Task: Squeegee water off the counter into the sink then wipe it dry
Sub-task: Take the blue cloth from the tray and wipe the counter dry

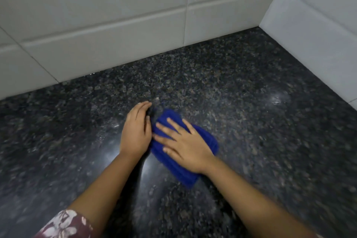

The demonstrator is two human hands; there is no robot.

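My right hand lies flat on the folded, deep blue terry cloth, fingers spread wide and palm down. It does not clench anything; it presses, because an open palm spreads the load over more of the cloth and keeps it in full contact with the dark speckled granite table. The cloth sits near the middle of the table, well apart from the pale grey tiled wall behind and from the corner where the second wall meets it.

My left hand rests just beside the cloth's left edge, fingers together and slightly curled, holding nothing. I judge it is there as a steadying prop, or to hem in the cloth's edge so it does not bunch as I push.

No squeegee and no sink show here, so I take it I am in the drying part of the job. The stone gleams in soft patches near my wrists and off to the right; whether that is leftover damp or only lamp glare I cannot tell. The picture is blurred around my right hand.
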